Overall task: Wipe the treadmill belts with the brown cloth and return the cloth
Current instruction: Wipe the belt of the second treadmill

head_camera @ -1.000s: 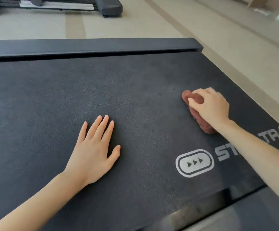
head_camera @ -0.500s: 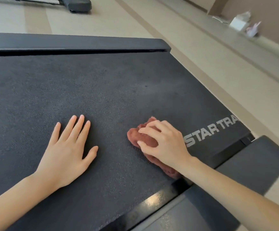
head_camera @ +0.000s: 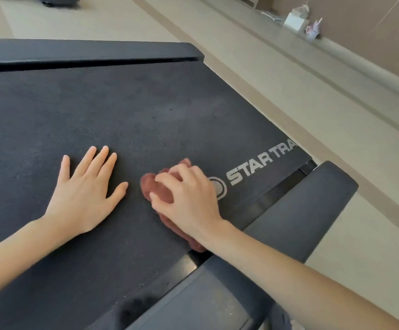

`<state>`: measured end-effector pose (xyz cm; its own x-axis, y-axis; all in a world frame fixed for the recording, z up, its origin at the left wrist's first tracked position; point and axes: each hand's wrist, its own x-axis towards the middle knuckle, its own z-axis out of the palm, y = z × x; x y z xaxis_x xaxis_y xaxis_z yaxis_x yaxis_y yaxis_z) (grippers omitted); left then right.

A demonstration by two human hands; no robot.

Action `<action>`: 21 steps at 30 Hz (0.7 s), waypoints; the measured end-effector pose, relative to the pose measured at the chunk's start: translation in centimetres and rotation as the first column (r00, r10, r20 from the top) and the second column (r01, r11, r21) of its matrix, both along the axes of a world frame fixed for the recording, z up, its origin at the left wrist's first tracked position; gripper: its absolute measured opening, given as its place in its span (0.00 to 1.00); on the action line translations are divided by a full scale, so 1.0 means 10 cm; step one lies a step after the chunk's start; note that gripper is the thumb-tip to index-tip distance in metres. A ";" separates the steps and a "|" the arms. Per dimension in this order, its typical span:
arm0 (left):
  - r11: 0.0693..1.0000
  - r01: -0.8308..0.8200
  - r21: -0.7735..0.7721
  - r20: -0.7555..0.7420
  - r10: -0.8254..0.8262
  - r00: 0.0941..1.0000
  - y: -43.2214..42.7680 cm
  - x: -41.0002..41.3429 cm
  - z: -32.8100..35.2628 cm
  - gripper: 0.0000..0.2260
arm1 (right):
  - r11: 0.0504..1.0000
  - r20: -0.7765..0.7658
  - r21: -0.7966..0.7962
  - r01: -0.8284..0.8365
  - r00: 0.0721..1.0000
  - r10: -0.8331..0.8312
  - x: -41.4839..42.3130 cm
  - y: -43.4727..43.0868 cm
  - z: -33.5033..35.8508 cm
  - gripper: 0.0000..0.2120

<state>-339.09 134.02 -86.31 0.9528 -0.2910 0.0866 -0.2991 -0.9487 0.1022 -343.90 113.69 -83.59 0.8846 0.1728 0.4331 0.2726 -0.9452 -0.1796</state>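
Observation:
The black treadmill belt (head_camera: 127,110) fills most of the view, with white STAR TRAC lettering at its right end. My right hand (head_camera: 189,201) grips the crumpled brown cloth (head_camera: 153,188) with curled fingers and presses it onto the belt, just left of the lettering. The cloth shows in front of my fingers and again under my wrist near the belt's near edge. My left hand (head_camera: 86,194) lies flat on the belt with fingers straight and spread, a short gap left of the cloth.
A dark side rail (head_camera: 86,52) runs along the belt's far edge. A grey end cover (head_camera: 308,210) sits at the near right. Beige floor lies to the right, with a low ledge carrying a white box (head_camera: 295,20) and small items.
My right hand has dragged the cloth leftward across the belt, from the right side over the logo to close beside my left hand. The left hand has stayed flat on the belt.

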 end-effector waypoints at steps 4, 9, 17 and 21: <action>1.000 -0.006 -0.028 -0.008 0.006 1.000 0.01 0.01 -0.01 0.38 | 0.973 0.001 0.079 -0.218 0.976 0.218 -0.14 -0.13 -0.01 0.12; 0.998 -0.022 -0.051 -0.018 0.021 1.000 0.03 -0.04 0.00 0.38 | 0.997 -0.067 -0.034 0.072 0.995 -0.075 0.37 -1.19 0.07 0.13; 0.989 -0.093 -0.111 -0.012 0.093 0.996 -0.08 -0.09 0.02 0.35 | 0.972 -0.055 -0.052 0.230 0.971 -0.233 0.80 -1.66 0.07 0.13; 0.970 -0.221 -0.096 -0.048 0.218 0.975 -0.31 -0.06 0.06 0.33 | 0.959 0.014 0.045 -0.279 0.960 0.278 0.47 -0.68 0.00 0.10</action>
